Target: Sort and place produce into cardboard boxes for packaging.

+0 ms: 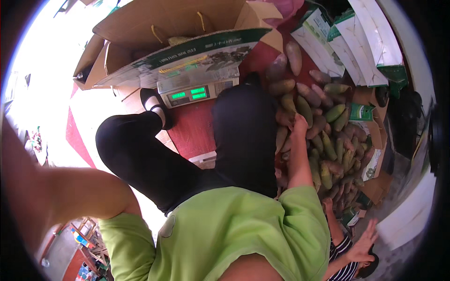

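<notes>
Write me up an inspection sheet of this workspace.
Surface: red surface around the scale, whose green display is lit.
Job's things: heap of long green and reddish produce on the right; open carton with yellow cord handles just beyond the scale, whether resting on it unclear.
Clutter: white-and-green cartons at upper right; brown carton beside the heap.
Grips: right grip at the heap, whether closed on a piece unclear; left grip out of view.
Cables: nothing seen.
Surroundings: co-worker's striped top and spread-fingered hand at lower right.

lt grn shirt (229, 220), blk trousers (246, 145)
</notes>
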`<move>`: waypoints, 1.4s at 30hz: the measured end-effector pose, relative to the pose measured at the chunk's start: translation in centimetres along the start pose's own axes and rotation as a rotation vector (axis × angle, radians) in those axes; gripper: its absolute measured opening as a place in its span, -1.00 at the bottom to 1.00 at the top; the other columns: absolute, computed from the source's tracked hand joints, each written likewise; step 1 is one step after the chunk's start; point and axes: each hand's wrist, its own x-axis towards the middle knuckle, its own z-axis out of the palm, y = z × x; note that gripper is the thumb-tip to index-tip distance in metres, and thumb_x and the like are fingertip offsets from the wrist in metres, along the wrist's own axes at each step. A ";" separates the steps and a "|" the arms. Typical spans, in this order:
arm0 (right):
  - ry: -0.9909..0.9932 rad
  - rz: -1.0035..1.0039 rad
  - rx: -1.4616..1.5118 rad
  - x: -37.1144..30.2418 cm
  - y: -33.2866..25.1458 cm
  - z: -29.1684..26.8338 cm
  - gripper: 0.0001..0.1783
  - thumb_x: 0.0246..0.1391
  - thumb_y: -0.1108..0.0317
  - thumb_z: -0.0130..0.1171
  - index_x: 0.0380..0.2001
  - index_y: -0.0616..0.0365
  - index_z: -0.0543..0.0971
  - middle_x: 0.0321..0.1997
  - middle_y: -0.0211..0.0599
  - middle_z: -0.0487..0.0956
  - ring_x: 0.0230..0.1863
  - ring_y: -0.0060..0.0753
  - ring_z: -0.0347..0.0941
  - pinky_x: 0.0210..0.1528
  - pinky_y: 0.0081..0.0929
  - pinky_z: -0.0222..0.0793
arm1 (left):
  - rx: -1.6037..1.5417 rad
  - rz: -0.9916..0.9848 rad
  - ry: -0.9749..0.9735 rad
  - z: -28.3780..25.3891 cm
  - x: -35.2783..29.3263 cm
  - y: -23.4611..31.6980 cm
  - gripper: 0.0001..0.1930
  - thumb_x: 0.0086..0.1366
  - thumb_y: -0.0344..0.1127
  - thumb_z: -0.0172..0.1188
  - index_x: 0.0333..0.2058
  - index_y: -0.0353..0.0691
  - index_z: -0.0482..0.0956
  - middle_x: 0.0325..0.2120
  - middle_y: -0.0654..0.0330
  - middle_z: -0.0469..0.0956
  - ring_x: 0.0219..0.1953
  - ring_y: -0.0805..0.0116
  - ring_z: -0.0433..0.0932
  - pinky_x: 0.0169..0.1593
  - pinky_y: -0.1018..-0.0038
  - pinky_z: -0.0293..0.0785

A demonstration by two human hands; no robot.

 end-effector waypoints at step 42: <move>-0.451 -0.887 -0.077 -16.8 -25.1 18.7 -0.75 0.15 0.26 0.10 -0.19 0.20 0.55 -0.29 -0.49 0.55 -0.33 -0.58 0.42 -0.21 -0.59 0.32 | 0.217 0.176 -0.401 4.6 -4.4 -6.9 -0.79 0.04 -0.49 0.24 -0.28 -0.26 0.60 -0.34 0.13 0.54 -0.28 0.14 0.54 -0.18 0.38 0.44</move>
